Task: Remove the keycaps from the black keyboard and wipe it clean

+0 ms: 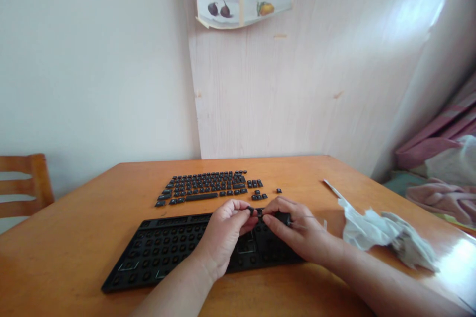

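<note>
My left hand is closed in a pinch on a small black keycap, held above the keyboard. Right beside it, my right hand is closed around the black handle of a wire keycap puller, whose thin wires point off to the right. The right thumb and forefinger almost meet the left fingertips, and whether they touch the keycap is hard to make out. Below both hands lies a black keyboard with its keys stripped off, switches bare. My hands and forearms cover part of its middle and right side.
Behind the keyboard, loose black keycaps lie in keyboard-like rows, with a single keycap off to the right. Crumpled white tissue, a greyish cloth and a thin white stick lie on the wooden table.
</note>
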{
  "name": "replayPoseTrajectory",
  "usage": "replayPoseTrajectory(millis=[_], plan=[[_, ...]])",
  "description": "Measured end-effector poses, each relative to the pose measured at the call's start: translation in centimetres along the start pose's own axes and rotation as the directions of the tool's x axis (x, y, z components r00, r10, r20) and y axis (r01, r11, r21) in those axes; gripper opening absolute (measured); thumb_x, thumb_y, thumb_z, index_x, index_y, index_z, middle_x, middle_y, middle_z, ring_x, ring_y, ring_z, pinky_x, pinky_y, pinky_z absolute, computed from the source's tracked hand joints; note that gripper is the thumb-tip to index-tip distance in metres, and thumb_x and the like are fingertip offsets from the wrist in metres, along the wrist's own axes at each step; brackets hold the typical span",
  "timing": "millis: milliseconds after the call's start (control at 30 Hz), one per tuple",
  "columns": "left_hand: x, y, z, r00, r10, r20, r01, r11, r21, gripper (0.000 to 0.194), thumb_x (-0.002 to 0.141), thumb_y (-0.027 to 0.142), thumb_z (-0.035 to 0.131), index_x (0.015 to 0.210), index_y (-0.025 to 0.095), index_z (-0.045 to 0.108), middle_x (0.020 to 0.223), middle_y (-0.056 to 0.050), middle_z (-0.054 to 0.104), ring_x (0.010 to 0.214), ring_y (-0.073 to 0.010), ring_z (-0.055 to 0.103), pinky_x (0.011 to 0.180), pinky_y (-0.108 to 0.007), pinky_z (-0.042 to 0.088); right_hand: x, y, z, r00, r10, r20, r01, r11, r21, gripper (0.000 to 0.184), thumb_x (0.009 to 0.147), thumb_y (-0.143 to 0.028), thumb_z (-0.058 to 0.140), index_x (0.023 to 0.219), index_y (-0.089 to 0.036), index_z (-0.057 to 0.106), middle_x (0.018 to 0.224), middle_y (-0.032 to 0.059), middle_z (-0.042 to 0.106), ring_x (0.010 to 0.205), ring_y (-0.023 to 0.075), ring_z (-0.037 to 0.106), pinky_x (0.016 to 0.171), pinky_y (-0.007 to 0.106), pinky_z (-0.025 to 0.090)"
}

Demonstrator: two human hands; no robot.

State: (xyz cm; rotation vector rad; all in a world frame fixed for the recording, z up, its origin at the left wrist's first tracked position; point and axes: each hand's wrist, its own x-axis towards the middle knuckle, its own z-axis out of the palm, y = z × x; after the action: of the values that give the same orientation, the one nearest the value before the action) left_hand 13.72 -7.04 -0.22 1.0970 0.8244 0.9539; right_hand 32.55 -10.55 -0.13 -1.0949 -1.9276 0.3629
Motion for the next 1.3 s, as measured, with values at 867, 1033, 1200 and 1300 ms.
replayPoseTrajectory(millis=[867, 1033, 1200, 1300], plan=[[-0.4, 0.0, -0.1, 0.979, -0.061, 0.193, 0.073, 0.996, -0.056, 0.026, 0.083, 0.029, 0.066, 0.104, 0.017, 0.058, 0.092, -0.007, 0.068, 0.083, -0.0152, 0.064, 0.086, -0.034, 0.05, 0.7, -0.1, 0.0, 0.984, 0.095, 0.148, -0.109, 0.99, 0.087, 0.022, 0.084, -0.019, 0.06, 0.104, -0.022, 0.069, 0.096, 0.002, 0.073, 0.085, 0.0159, 0.066, 0.076, 0.025, 0.05], [-0.4, 0.0, -0.1, 0.98, -0.063, 0.191, 0.071, 0.997, -0.038, 0.026, 0.085, 0.03, 0.063, 0.106, 0.016, 0.057, 0.094, -0.008, 0.069, 0.083, -0.0153, 0.065, 0.085, -0.034, 0.05, 0.6, -0.2, 0.0, 0.981, 0.115, 0.155, -0.129, 0.988, 0.081, 0.019, 0.084, -0.018, 0.058, 0.099, -0.02, 0.07, 0.092, 0.0018, 0.072, 0.08, 0.0146, 0.064, 0.072, 0.024, 0.048], [-0.4, 0.1, -0.1, 0.99, -0.05, 0.133, 0.045, 0.998, 0.042, 0.03, 0.086, 0.03, 0.061, 0.112, 0.016, 0.053, 0.099, -0.01, 0.069, 0.088, -0.0177, 0.067, 0.088, -0.036, 0.05, 0.9, 0.8, -0.7, 0.979, 0.184, 0.083, -0.186, 0.983, 0.007, 0.018, 0.084, -0.027, 0.06, 0.098, -0.019, 0.07, 0.071, -0.0016, 0.063, 0.064, 0.0116, 0.055, 0.058, 0.022, 0.041], [-0.4, 0.2, 0.0, 0.998, 0.014, 0.062, -0.022, 0.991, 0.13, 0.034, 0.086, 0.033, 0.061, 0.113, 0.016, 0.052, 0.1, -0.011, 0.07, 0.092, -0.0202, 0.067, 0.09, -0.039, 0.05, 1.6, 2.3, -2.1, 0.961, 0.272, -0.047, -0.273, 0.962, -0.029, 0.024, 0.084, -0.034, 0.06, 0.1, -0.019, 0.07, 0.058, -0.0051, 0.048, 0.054, 0.0104, 0.044, 0.052, 0.022, 0.033]])
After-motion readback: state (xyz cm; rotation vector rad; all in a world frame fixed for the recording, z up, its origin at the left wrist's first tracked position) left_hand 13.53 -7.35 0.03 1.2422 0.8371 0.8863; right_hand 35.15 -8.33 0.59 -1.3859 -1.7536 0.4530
